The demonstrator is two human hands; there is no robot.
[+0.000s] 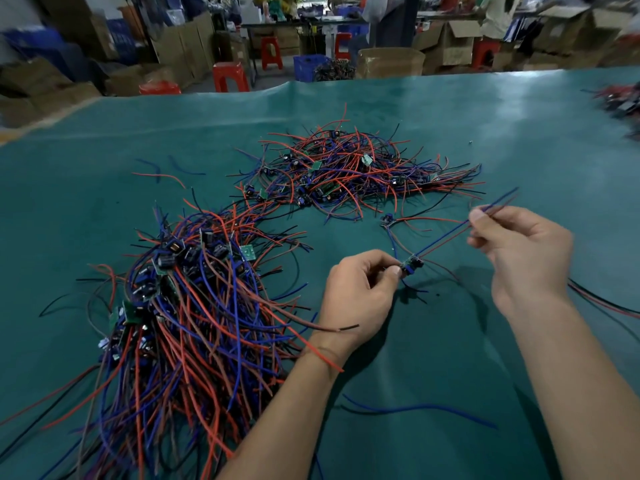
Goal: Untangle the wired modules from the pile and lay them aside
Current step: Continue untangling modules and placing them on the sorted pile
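Note:
My left hand (pixel 360 289) pinches a small wired module (pixel 410 265) just above the green table mat (pixel 450 358). Its blue and dark red wires (pixel 446 235) run up and right to my right hand (pixel 523 251), which pinches them between thumb and forefinger; the wire ends stick out past the fingers. A tangled pile of modules with red, blue and black wires (pixel 349 171) lies further back at centre. A second, larger heap of wired modules (pixel 180 306) lies to the left of my left arm. Another single module (pixel 387 220) rests on the mat between the pile and my hands.
Loose blue and black wires (pixel 415 408) lie on the mat near my forearms. Red and black wires (pixel 602 299) trail off at the right edge. A blurred bundle of parts (pixel 620 105) sits at far right. Cardboard boxes and red stools stand beyond the table.

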